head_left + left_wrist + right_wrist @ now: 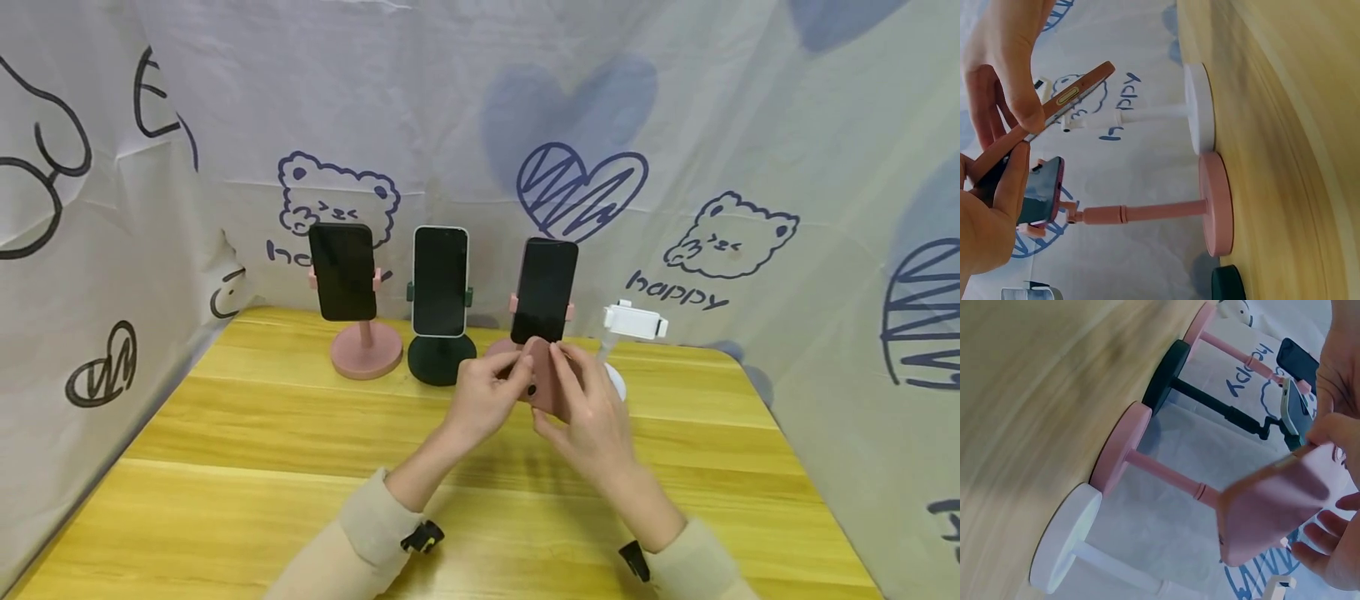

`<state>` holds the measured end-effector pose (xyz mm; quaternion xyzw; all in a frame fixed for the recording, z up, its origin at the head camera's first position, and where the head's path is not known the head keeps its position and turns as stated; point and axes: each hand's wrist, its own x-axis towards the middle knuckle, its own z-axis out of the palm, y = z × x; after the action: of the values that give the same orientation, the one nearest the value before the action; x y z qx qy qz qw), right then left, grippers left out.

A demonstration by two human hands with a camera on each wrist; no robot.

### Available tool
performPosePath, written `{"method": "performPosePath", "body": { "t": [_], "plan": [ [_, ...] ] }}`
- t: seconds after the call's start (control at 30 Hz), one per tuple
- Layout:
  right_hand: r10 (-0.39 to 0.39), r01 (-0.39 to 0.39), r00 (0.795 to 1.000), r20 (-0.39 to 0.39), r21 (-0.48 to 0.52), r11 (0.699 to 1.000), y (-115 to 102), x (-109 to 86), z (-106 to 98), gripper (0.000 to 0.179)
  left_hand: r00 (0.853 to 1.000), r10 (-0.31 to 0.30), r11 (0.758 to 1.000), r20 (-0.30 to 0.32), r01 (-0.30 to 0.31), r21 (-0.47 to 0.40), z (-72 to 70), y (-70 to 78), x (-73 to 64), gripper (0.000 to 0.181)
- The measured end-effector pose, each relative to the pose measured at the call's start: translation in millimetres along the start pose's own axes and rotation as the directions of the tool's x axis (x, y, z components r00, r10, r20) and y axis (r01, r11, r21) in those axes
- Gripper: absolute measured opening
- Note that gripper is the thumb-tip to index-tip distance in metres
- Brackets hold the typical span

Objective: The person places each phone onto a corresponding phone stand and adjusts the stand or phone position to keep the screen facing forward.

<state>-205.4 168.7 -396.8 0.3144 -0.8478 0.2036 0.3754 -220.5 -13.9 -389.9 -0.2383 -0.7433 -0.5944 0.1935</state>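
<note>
Both hands hold a phone in a dusty-pink case (550, 382) upright above the table, its back towards the head camera. My left hand (487, 392) pinches its left edge between thumb and fingers, near the dark camera lens. On the other edge, my right hand (596, 412) grips with its fingers on the upper side and its thumb lower down. In the left wrist view the phone (1069, 94) is edge-on, showing a side button and a strip of shiny edge. Behind the hands stands a pink phone stand (1216, 206) carrying a dark-screened phone (546, 287).
At the right is a white phone stand (633, 321) with nothing in its clamp. To the left stand a green stand (442, 360) with a white-edged phone (440, 283) and another pink stand (366, 350) with a black phone (342, 271). A printed cloth (465, 108) hangs behind the wooden table (247, 467).
</note>
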Motion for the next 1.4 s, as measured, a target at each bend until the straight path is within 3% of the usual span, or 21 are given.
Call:
{"method": "performPosePath", "body": {
  "t": [0.2, 0.47, 0.67, 0.93, 1.07, 1.2, 1.4],
  "plan": [
    [-0.016, 0.014, 0.999, -0.051, -0.036, 0.999, -5, -7.3, 1, 0.084, 0.993, -0.090, 0.991, -0.078, 0.081, -0.104, 0.9, 8.3, -1.1, 0.029],
    [-0.027, 0.017, 0.998, -0.064, -0.143, 0.990, -10, -22.7, 5, 0.052, 0.968, -0.223, 0.946, -0.113, 0.187, -0.266, -2.2, 15.4, -2.1, 0.025],
    [-0.059, 0.041, 0.994, -0.094, -0.180, 0.983, -11, -25.3, 6, 0.044, 0.972, -0.227, 0.932, -0.069, 0.196, -0.306, -3.2, 17.1, -2.5, 0.023],
    [-0.099, 0.073, 0.972, -0.212, -0.130, 0.989, -11, -17.2, 4, 0.040, 0.974, -0.226, 0.929, -0.021, 0.209, -0.306, -8.7, 20.6, -2.6, 0.028],
    [-0.108, 0.097, 0.958, -0.264, -0.057, 0.994, -10, -10.7, 0, 0.038, 0.983, -0.182, 0.942, -0.012, 0.170, -0.290, -11.2, 19.5, -2.6, 0.038],
    [-0.039, 0.077, 0.955, -0.295, 0.116, 0.990, -9, -7.0, -3, 0.040, 0.994, -0.109, 0.961, -0.012, 0.102, -0.258, -12.9, 15.7, -2.8, 0.042],
    [0.153, -0.026, 0.944, -0.292, 0.397, 0.917, -11, -2.8, -8, 0.037, 0.998, -0.058, 0.975, 0.027, 0.062, -0.215, -14.6, 7.5, -0.6, 0.032]
  ]
}}
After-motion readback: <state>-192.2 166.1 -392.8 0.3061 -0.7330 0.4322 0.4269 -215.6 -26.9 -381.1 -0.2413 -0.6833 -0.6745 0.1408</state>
